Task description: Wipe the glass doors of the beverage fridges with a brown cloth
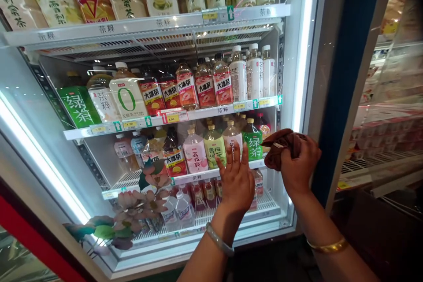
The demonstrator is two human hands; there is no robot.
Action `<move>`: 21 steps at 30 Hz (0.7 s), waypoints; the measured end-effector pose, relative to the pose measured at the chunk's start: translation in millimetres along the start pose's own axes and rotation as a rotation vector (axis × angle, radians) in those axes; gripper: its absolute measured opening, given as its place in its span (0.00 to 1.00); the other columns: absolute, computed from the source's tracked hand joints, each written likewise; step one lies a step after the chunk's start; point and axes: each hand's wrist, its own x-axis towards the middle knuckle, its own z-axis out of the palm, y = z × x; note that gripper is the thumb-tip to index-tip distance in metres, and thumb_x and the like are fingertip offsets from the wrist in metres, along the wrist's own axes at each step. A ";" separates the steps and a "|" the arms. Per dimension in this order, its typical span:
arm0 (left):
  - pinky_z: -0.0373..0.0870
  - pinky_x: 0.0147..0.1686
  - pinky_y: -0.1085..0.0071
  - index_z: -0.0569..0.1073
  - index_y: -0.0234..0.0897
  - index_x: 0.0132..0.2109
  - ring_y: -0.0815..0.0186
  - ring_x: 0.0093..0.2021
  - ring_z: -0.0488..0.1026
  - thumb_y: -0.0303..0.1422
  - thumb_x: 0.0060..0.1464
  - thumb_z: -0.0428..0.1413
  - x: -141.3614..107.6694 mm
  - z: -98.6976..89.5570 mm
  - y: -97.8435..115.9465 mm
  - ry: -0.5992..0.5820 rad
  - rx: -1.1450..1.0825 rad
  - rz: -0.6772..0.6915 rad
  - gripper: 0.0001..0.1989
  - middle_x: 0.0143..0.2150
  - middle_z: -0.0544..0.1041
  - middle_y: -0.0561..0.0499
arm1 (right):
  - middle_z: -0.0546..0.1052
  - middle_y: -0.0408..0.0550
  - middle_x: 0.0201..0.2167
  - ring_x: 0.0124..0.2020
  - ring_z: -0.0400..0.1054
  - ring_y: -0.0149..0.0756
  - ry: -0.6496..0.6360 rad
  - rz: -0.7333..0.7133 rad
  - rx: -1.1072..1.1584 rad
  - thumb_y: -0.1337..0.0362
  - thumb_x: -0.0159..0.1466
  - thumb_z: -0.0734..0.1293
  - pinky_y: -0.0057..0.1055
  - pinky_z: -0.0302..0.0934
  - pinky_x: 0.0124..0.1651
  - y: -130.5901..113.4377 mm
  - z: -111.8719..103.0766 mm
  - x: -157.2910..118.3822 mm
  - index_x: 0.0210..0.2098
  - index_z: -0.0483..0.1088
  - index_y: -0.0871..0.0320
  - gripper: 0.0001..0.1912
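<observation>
My left hand is raised with its fingers spread, the palm toward the glass door of a lit drinks fridge. It looks to be against the glass, in front of the lower bottles. To its right, my right hand grips a bunched dark brown cloth near the right edge of the glass. Behind the glass, a green-labelled bottle and a pink-labelled bottle stand upright on the lower shelf. Parts of the bottles behind my left hand are hidden.
The fridge's metal frame runs up the right side. Flower decoration covers the lower left of the glass. A red strip lies at the lower left, and another display case with wire shelving stands to the right.
</observation>
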 end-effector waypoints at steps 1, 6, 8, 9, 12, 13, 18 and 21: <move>0.25 0.73 0.40 0.36 0.39 0.78 0.54 0.78 0.36 0.25 0.61 0.50 0.8 -0.9 -1.7 0.002 0.007 0.007 0.44 0.78 0.46 0.42 | 0.75 0.57 0.53 0.56 0.66 0.57 -0.016 -0.014 -0.008 0.68 0.60 0.66 0.58 0.60 0.58 -4.3 0.5 -1.1 0.48 0.73 0.54 0.15; 0.21 0.72 0.44 0.38 0.36 0.78 0.57 0.78 0.35 0.26 0.63 0.49 5.5 -1.2 -8.6 0.054 0.050 0.028 0.42 0.77 0.50 0.41 | 0.77 0.52 0.53 0.57 0.67 0.52 -0.231 -0.400 0.123 0.70 0.62 0.68 0.51 0.64 0.58 -44.0 2.7 -13.7 0.52 0.71 0.50 0.19; 0.21 0.72 0.43 0.39 0.37 0.78 0.57 0.78 0.36 0.25 0.63 0.48 5.4 0.9 -9.5 0.075 0.057 0.029 0.41 0.77 0.51 0.41 | 0.77 0.50 0.53 0.57 0.68 0.50 -0.233 -0.483 0.164 0.71 0.62 0.68 0.49 0.67 0.57 -44.1 4.5 -10.4 0.54 0.71 0.49 0.22; 0.22 0.73 0.42 0.39 0.38 0.78 0.57 0.78 0.37 0.25 0.62 0.48 4.9 2.6 -8.9 0.083 0.060 0.027 0.42 0.77 0.51 0.41 | 0.77 0.49 0.53 0.57 0.68 0.50 -0.216 -0.468 0.156 0.71 0.62 0.68 0.50 0.68 0.57 -39.3 5.4 -6.5 0.55 0.70 0.48 0.22; 0.27 0.74 0.43 0.41 0.39 0.78 0.58 0.78 0.40 0.21 0.60 0.46 3.2 10.4 -2.3 0.080 0.069 0.018 0.42 0.77 0.52 0.43 | 0.76 0.53 0.55 0.56 0.69 0.57 -0.092 -0.255 0.041 0.69 0.62 0.66 0.61 0.67 0.56 -18.9 7.1 4.9 0.57 0.70 0.47 0.24; 0.29 0.74 0.43 0.41 0.38 0.78 0.58 0.78 0.40 0.21 0.59 0.46 3.5 13.2 1.4 0.076 0.071 0.025 0.43 0.76 0.53 0.43 | 0.75 0.54 0.55 0.55 0.69 0.59 -0.043 -0.190 0.004 0.69 0.62 0.66 0.64 0.66 0.55 -14.3 6.9 6.1 0.58 0.69 0.47 0.25; 0.29 0.76 0.50 0.42 0.39 0.78 0.61 0.78 0.43 0.23 0.60 0.47 25.4 15.6 19.8 0.116 0.067 0.132 0.42 0.75 0.58 0.46 | 0.78 0.48 0.52 0.53 0.73 0.57 -0.104 -0.324 0.081 0.68 0.64 0.64 0.59 0.74 0.50 -20.0 -0.3 8.2 0.65 0.63 0.37 0.32; 0.27 0.75 0.50 0.42 0.38 0.77 0.61 0.78 0.45 0.24 0.60 0.48 61.8 3.9 25.9 0.110 0.067 0.197 0.42 0.76 0.56 0.47 | 0.80 0.44 0.50 0.51 0.75 0.51 -0.143 -0.489 0.117 0.69 0.64 0.66 0.51 0.75 0.48 -26.6 -1.4 45.6 0.61 0.67 0.38 0.29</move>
